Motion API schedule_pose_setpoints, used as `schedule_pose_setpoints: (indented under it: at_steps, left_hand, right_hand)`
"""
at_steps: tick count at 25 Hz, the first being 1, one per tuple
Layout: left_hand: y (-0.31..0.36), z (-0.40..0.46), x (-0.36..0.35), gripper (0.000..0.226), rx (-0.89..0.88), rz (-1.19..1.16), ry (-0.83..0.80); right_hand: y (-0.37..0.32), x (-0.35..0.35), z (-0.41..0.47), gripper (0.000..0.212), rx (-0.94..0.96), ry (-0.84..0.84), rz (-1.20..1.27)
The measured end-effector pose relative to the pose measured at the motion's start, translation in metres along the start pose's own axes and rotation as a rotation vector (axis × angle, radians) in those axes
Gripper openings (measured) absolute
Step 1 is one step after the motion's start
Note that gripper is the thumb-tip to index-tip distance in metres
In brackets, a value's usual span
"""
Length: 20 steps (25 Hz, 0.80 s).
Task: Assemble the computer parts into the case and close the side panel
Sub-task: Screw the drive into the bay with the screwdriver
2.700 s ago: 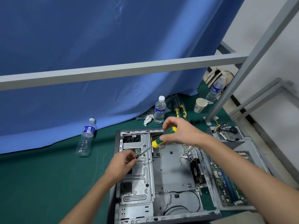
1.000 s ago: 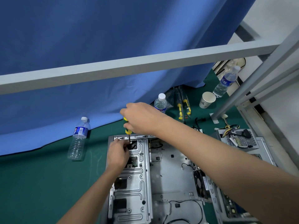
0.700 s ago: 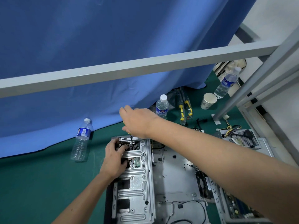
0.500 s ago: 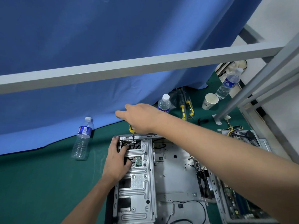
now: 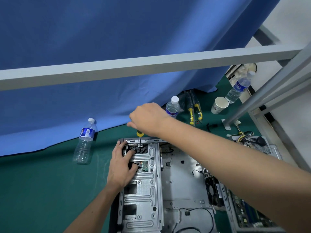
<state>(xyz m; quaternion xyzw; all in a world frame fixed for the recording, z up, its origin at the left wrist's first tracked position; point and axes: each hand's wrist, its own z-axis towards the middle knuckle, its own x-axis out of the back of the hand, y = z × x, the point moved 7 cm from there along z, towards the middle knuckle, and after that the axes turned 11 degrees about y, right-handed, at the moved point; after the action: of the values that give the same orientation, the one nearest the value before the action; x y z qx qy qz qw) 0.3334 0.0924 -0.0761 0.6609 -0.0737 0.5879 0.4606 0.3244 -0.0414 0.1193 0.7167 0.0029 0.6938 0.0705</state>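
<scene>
The open grey computer case (image 5: 183, 179) lies flat on the green mat. Its silver drive cage (image 5: 143, 195) fills the left side, with a small green circuit board (image 5: 145, 166) showing through a cut-out. My right hand (image 5: 148, 119) grips a yellow-handled screwdriver (image 5: 139, 137) held upright, its tip on a screw at the cage's far edge. My left hand (image 5: 121, 165) rests flat on the cage's top left corner, fingers spread into the cut-outs. A black fan (image 5: 212, 190) stands at the case's right wall.
A motherboard (image 5: 249, 214) on a panel lies right of the case, a power supply (image 5: 255, 145) behind it. Water bottles (image 5: 85, 142), (image 5: 172, 107), (image 5: 239, 87), a paper cup (image 5: 219, 105) and spare screwdrivers (image 5: 194, 111) sit on the mat. A grey frame bar (image 5: 151, 64) crosses overhead.
My right hand brought the screwdriver from the cage's middle to its far edge and stood it upright on a screw. My left hand went from pinching near the tip to lying flat on the cage.
</scene>
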Motion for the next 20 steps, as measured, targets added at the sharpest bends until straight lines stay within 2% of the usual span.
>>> schedule_pose_setpoints:
  at_steps: [1,3,5,7,10,12,13,15,17,18,20]
  left_hand:
    - [0.000,0.000,0.000,0.049,0.003,0.002,-0.002]
    - [0.000,0.000,0.000,0.048,0.006,0.002,-0.008]
    - [-0.001,-0.001,0.000,0.048,0.016,-0.008,-0.010]
    - [-0.001,0.000,0.001,0.047,0.026,-0.012,-0.007]
    - [0.000,0.000,0.002,0.048,0.022,0.005,-0.010]
    - [0.001,0.000,0.002,0.049,0.017,0.015,-0.016]
    - [0.001,-0.001,0.003,0.050,0.011,0.020,-0.021]
    - [0.000,-0.001,0.002,0.051,-0.002,0.023,-0.030]
    - [0.000,-0.001,0.002,0.051,-0.005,0.008,-0.028]
    - [-0.001,0.000,0.002,0.050,-0.005,0.002,-0.025]
    - [-0.001,0.000,0.002,0.049,-0.002,-0.005,-0.014]
  right_hand:
    - [0.000,-0.006,0.000,0.035,-0.028,-0.032,-0.004]
    - [0.004,-0.014,-0.002,0.031,-0.075,-0.168,0.161]
    - [0.006,-0.015,-0.002,0.031,-0.046,-0.268,0.313]
    - [0.003,-0.011,0.000,0.031,0.033,-0.239,0.273]
    - [-0.009,-0.006,0.002,0.018,0.054,-0.051,0.083]
    - [-0.010,-0.008,0.005,0.032,-0.019,0.017,-0.028]
    - [-0.009,-0.010,0.006,0.035,-0.046,-0.004,-0.006]
    - [-0.006,-0.014,0.006,0.027,-0.026,-0.100,0.168]
    - [-0.001,-0.012,0.004,0.035,0.042,-0.146,0.315]
    - [0.001,-0.010,0.002,0.035,0.070,-0.132,0.312]
    - [0.003,-0.004,0.002,0.020,0.051,-0.051,0.221]
